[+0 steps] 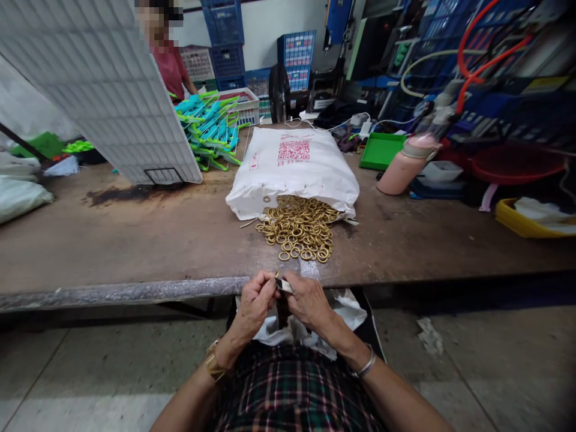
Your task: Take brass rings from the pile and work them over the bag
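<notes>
The person's left hand (255, 305) has thumb and forefinger drawn together at a small brass-coloured ring (277, 273). The right hand (311, 302) curls its fingers closed around a little black-and-white tool (285, 286) (its exact kind is too small to tell), the tip near that ring. Just beyond the fingertips, a loose ring pile (300, 228) spills from a white sack (263, 153).
</notes>
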Demonstrator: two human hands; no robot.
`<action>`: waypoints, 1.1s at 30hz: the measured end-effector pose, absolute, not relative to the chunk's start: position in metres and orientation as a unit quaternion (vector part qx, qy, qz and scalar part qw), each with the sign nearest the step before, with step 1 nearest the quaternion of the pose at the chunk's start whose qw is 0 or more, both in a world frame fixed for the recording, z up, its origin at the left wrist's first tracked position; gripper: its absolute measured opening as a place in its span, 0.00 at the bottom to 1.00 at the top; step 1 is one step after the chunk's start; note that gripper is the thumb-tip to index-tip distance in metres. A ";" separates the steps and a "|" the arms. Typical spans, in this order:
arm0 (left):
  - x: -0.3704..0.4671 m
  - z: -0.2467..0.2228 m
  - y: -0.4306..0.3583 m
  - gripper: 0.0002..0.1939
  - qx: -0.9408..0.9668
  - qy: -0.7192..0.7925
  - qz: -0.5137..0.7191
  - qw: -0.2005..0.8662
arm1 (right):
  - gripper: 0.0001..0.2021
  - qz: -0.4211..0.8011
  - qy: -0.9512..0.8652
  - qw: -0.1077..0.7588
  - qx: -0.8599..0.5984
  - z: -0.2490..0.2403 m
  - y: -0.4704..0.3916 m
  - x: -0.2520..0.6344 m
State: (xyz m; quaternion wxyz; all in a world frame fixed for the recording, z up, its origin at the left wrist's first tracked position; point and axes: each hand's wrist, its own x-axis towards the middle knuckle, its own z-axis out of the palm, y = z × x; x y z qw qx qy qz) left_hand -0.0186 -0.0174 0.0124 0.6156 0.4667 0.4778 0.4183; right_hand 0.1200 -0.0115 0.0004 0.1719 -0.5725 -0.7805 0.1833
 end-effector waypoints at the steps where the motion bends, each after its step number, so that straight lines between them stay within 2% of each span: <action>1: -0.019 0.012 -0.018 0.15 0.466 0.475 0.417 0.619 | 0.09 0.181 -0.781 0.169 -0.573 0.000 -0.012 0.120; 6: -0.022 0.011 -0.019 0.14 0.485 0.467 0.416 0.611 | 0.09 0.174 -0.784 0.153 -0.576 0.000 -0.014 0.118; 12: -0.023 0.015 -0.023 0.15 0.539 0.487 0.414 0.548 | 0.10 0.172 -0.779 0.114 -0.592 0.002 -0.013 0.115; 16: -0.019 0.023 -0.035 0.14 0.518 0.452 0.386 0.615 | 0.10 0.156 -0.743 0.076 -0.647 0.000 -0.005 0.121; 21: -0.016 0.021 -0.040 0.16 0.431 0.413 0.385 0.704 | 0.12 0.125 -0.732 0.111 -0.660 0.001 0.010 0.122; 25: -0.020 0.012 -0.034 0.16 0.352 0.414 0.418 0.728 | 0.11 0.095 -0.727 0.116 -0.670 -0.003 0.025 0.115; 33: -0.032 0.004 -0.024 0.11 0.178 0.377 0.437 0.797 | 0.10 0.068 -0.727 0.073 -0.679 -0.016 0.040 0.110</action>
